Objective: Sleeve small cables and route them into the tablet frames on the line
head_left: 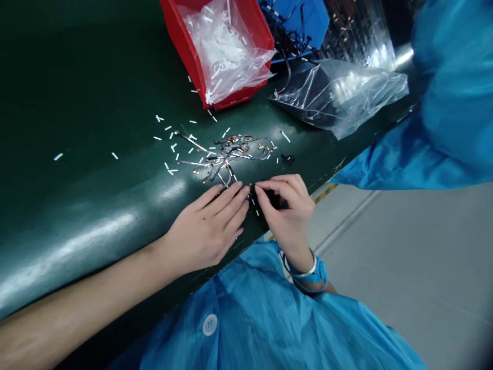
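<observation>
My left hand lies on the dark green table near its front edge, fingers stretched together and pressing on a thin dark flex strip with a gold end. My right hand is curled, thumb and fingers pinched at the same small strip, fingertips almost touching the left ones. Just beyond both hands lies a tangled pile of grey flex cables with gold connectors. Small white strips are scattered around the pile.
A red bin lined with a clear bag of white pieces stands at the back. A blue bin with dark cables stands beside it. A clear plastic bag lies to the right. Another person's blue sleeve reaches in at the right.
</observation>
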Tool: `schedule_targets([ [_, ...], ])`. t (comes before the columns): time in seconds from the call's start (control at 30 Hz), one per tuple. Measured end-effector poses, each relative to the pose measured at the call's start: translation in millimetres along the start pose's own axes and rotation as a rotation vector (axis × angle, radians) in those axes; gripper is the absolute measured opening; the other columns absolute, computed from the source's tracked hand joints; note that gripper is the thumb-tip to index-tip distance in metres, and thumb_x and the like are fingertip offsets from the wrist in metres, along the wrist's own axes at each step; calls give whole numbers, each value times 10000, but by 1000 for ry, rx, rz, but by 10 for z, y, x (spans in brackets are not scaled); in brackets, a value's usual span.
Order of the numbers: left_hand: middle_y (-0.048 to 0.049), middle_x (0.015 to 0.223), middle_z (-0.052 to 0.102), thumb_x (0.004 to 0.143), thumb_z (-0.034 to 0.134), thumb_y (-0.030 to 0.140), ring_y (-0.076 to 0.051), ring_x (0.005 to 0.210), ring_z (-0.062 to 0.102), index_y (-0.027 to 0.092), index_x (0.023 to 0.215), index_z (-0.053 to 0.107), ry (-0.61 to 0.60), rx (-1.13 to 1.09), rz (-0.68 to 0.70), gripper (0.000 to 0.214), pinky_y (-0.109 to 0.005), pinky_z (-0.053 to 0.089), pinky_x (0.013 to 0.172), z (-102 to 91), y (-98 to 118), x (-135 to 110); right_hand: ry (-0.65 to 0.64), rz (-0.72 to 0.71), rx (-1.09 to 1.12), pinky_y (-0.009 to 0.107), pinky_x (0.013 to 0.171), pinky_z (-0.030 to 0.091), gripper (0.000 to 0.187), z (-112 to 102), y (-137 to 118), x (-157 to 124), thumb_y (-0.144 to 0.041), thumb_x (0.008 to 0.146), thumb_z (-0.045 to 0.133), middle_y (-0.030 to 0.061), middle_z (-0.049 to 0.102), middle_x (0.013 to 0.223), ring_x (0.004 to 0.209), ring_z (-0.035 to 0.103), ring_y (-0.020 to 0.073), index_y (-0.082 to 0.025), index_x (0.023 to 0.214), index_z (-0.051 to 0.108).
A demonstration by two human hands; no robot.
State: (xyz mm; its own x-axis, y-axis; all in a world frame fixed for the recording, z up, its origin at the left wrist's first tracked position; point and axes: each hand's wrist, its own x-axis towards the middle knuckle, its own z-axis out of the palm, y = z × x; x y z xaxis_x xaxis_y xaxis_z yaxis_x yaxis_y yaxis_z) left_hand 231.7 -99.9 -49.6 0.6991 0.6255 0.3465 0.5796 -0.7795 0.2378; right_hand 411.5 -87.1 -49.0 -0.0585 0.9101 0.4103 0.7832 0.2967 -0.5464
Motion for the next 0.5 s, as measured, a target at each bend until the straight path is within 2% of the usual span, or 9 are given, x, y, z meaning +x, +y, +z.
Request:
schedule_targets([
  [0.23, -171, 1336, 576, 984, 377, 269, -282, 1256, 522, 20, 1245, 597, -27, 20, -6, 423, -383, 391, 985, 39, 13, -14, 0, 9, -80, 295, 643, 484, 74, 65, -48, -13, -177, 835, 646, 2, 646, 755, 741, 578, 139, -207, 789, 696],
  [0.5, -179, 1346, 565, 972, 378, 266, -285, 1268, 511, 2, 1266, 573, -38, 32, 0, 441, -382, 382, 1005, 59, 14, -26, -31, -63, -129, 328, 662, 473, 229, 27, -82, -156, -138, 875, 559, 23, 613, 791, 763, 546, 158, -249, 996, 719],
])
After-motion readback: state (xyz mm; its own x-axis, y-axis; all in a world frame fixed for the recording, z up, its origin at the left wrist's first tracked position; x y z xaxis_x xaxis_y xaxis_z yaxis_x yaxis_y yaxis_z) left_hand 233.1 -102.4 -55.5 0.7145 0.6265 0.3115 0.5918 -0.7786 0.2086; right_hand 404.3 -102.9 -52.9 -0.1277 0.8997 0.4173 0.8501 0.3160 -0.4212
